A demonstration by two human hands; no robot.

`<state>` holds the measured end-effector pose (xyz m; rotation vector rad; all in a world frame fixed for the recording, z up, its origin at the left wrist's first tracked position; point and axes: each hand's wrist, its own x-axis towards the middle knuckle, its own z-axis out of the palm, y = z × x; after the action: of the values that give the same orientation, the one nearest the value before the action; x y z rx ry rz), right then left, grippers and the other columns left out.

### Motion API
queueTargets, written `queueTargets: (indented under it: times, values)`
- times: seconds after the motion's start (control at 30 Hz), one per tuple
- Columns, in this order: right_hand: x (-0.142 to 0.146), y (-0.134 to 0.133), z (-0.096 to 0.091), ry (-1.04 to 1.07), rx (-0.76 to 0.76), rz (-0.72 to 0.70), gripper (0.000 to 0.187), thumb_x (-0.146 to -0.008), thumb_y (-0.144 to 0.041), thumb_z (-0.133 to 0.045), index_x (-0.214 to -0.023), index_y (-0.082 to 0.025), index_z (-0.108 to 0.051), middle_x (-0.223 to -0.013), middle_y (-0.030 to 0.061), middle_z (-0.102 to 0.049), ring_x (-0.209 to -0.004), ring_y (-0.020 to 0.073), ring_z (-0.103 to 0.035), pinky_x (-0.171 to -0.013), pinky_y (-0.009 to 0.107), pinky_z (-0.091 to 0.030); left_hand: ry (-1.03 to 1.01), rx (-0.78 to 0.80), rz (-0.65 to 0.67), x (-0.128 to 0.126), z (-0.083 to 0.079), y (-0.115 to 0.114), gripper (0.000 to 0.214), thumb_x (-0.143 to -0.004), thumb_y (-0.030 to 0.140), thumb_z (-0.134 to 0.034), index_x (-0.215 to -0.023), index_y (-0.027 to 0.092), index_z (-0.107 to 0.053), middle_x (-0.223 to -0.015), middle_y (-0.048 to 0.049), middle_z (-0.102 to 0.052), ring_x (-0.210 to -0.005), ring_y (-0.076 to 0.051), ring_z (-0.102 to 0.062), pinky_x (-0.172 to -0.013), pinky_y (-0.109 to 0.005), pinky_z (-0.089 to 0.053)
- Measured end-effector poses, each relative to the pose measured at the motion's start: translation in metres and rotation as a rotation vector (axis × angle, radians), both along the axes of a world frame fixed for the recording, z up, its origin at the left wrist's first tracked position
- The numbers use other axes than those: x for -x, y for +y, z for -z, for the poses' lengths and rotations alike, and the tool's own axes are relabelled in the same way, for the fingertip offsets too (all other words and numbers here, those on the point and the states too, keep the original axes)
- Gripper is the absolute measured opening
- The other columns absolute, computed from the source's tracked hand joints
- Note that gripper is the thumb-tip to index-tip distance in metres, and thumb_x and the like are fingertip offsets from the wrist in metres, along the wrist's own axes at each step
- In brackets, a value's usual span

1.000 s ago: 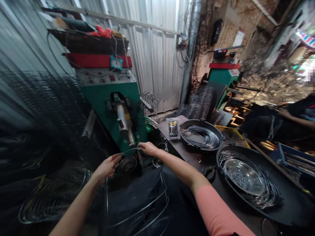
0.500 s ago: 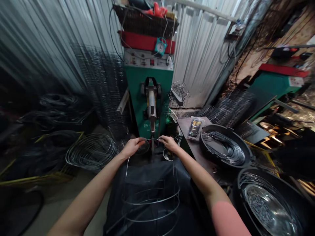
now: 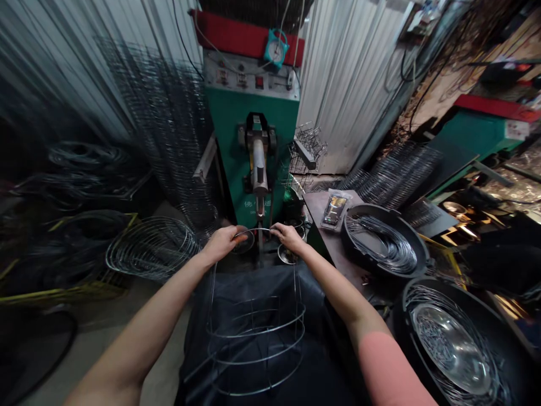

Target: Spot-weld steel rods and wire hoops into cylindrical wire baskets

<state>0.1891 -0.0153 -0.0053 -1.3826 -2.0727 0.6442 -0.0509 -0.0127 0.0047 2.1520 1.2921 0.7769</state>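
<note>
My left hand point(image 3: 222, 243) and my right hand point(image 3: 288, 238) both grip the top ring of a wire basket frame point(image 3: 256, 338), which hangs below them over my dark apron point(image 3: 249, 316). The frame has several horizontal hoops joined by upright wires. Its top ring sits just in front of the welding head point(image 3: 258, 163) of a green spot-welding machine point(image 3: 249, 141). Two small metal bowls point(image 3: 287, 255) lie close below my hands, partly hidden by them.
A round wire frame point(image 3: 152, 248) lies on the left, beside a tall stack of wire mesh point(image 3: 169, 124). On the right, a metal table point(image 3: 325, 225) holds a packaged phone point(image 3: 335, 208). Black tubs of wire rings point(image 3: 382, 239) stand nearby. Another green machine point(image 3: 482, 127) stands behind.
The view has swung left, centring the machine. My left hand has risen level with my right, and the wire frame now hangs upright between them in front of the welding head.
</note>
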Motion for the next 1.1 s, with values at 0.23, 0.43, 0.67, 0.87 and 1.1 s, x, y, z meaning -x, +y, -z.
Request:
queueTargets:
  times: [0.23, 0.43, 0.67, 0.87, 1.1]
  values:
    - [0.009, 0.001, 0.001, -0.294, -0.107, 0.047, 0.019, -0.089, -0.03, -0.044, -0.087, -0.019, -0.059, -0.076, 0.0036, -0.064, -0.067, 0.0147, -0.055, -0.059, 0.023, -0.03, 0.069, -0.104, 0.018, 0.0, 0.007, 0.007, 0.025, -0.08, 0.036, -0.05, -0.089, 0.019, -0.066, -0.089, -0.0088, -0.066, -0.082, -0.021, -0.06, -0.077, -0.03, -0.041]
    - [0.012, 0.005, 0.004, -0.303, -0.089, 0.007, 0.019, -0.09, -0.03, -0.044, -0.101, -0.025, -0.059, -0.086, 0.0021, -0.068, -0.074, 0.0157, -0.06, -0.06, 0.022, -0.032, 0.06, -0.071, 0.066, 0.0, 0.009, 0.009, 0.028, -0.082, 0.035, -0.047, -0.097, 0.021, -0.066, -0.091, -0.0067, -0.069, -0.083, -0.02, -0.062, -0.075, -0.029, -0.043]
    - [0.011, 0.009, 0.003, -0.266, -0.065, -0.015, 0.021, -0.089, -0.032, -0.044, -0.099, -0.024, -0.061, -0.084, 0.0018, -0.068, -0.072, 0.015, -0.061, -0.059, 0.021, -0.033, 0.054, -0.024, 0.095, 0.0, 0.007, 0.014, 0.034, -0.083, 0.04, -0.042, -0.096, 0.018, -0.065, -0.086, -0.0045, -0.07, -0.077, -0.018, -0.063, -0.07, -0.027, -0.044]
    - [0.008, 0.009, 0.005, -0.379, -0.113, -0.011, 0.024, -0.091, -0.03, -0.04, -0.105, -0.023, -0.058, -0.088, 0.0026, -0.068, -0.075, 0.0144, -0.06, -0.061, 0.02, -0.032, 0.099, -0.069, 0.119, -0.004, 0.006, 0.018, 0.032, -0.083, 0.035, -0.041, -0.098, 0.018, -0.064, -0.083, -0.005, -0.07, -0.075, -0.018, -0.063, -0.068, -0.027, -0.044]
    - [0.005, 0.012, -0.004, -0.53, -0.127, -0.01, 0.028, -0.091, -0.026, -0.036, -0.113, -0.024, -0.054, -0.09, 0.004, -0.067, -0.078, 0.0144, -0.059, -0.061, 0.021, -0.032, 0.135, -0.151, 0.156, -0.009, 0.006, 0.028, 0.03, -0.085, 0.031, -0.038, -0.095, 0.019, -0.064, -0.08, -0.0028, -0.068, -0.07, -0.014, -0.061, -0.063, -0.023, -0.042]
